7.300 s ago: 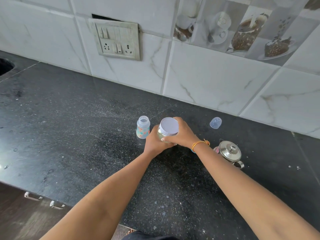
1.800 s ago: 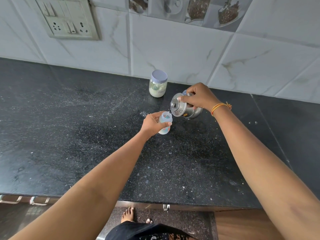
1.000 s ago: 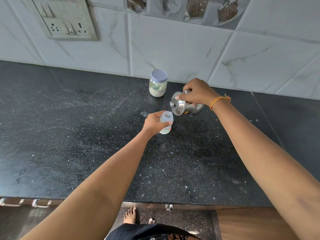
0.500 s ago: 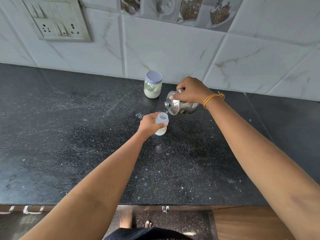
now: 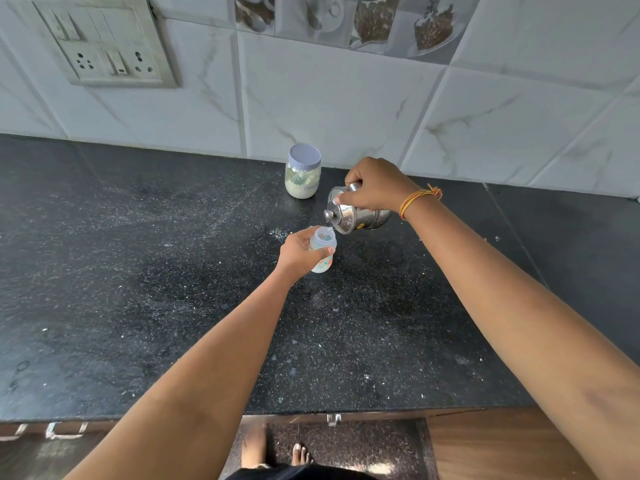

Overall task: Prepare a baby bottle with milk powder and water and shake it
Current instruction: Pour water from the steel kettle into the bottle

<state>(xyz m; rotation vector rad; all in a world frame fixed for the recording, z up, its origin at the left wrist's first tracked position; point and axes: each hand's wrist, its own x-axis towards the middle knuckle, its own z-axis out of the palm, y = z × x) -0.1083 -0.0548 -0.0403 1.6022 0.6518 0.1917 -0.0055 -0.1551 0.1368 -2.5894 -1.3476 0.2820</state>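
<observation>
Pictured at a black speckled counter [image 5: 145, 278]: left hand [image 5: 299, 252] wrapped around a small open baby bottle [image 5: 322, 249], standing upright on the stone near mid-counter. Right hand [image 5: 375, 185] gripping a lidded steel pot [image 5: 356, 214], tipped down to the left, its lip just above the bottle's mouth, thumb pressed on the lid. Thin stream of water between lip and mouth, possibly, though too fine to be certain at this distance. Orange thread [image 5: 417, 199] tied round the right wrist.

Behind the bottle, close to the wall: a clear jar [image 5: 303, 173] with a pale lilac lid, pale powder in the bottom, upright and well apart from both hands. A light scatter of white powder on the stone just left of the bottle.

Wide bare stone to the left of the hands, running out of frame; narrower stretch to the right, crossed by a seam in the slab. Plenty of counter between the bottle and the front edge [image 5: 363, 408], with both forearms reaching across it. Back edge meeting white marble-look tiles [image 5: 346, 112], topped by a row of picture tiles showing cups and desserts. Switch-and-socket plate [image 5: 104, 43] on the wall at upper left. Below the front edge: metal cupboard handles at lower left, a dark speckled floor, a wooden panel at lower right, and bare toes just showing.
</observation>
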